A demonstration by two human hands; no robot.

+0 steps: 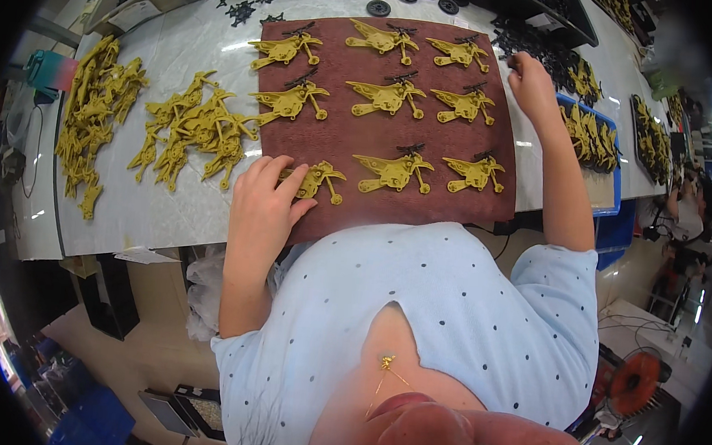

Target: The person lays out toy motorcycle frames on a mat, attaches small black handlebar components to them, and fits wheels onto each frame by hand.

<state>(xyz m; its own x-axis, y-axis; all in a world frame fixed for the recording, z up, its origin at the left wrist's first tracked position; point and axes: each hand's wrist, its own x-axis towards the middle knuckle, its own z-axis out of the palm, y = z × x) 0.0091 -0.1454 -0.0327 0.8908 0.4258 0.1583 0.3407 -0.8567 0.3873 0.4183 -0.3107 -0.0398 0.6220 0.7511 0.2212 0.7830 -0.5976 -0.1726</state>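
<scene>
Several yellow plastic toy motorbike frames (386, 98) lie in three rows on a dark red cloth mat (377, 138); most carry a black handlebar-like piece (400, 77) at the top. My left hand (264, 196) is at the mat's near left corner, thumb and fingers closed round the left end of a yellow toy motorbike frame (323, 180). No black piece shows on that frame, though my fingers cover part of it. Beyond the mat's right edge, my right hand (531, 85) reaches to a heap of small black parts (538, 46). Its fingers are pinched together; what they hold is hidden.
Loose yellow frames form piles (195, 127) left of the mat. Black wheels (377, 8) and small black parts (242, 12) lie at the back. Grey bins (153, 2) stand at the far side. A blue tray (617, 177) with yellow pieces is on the right.
</scene>
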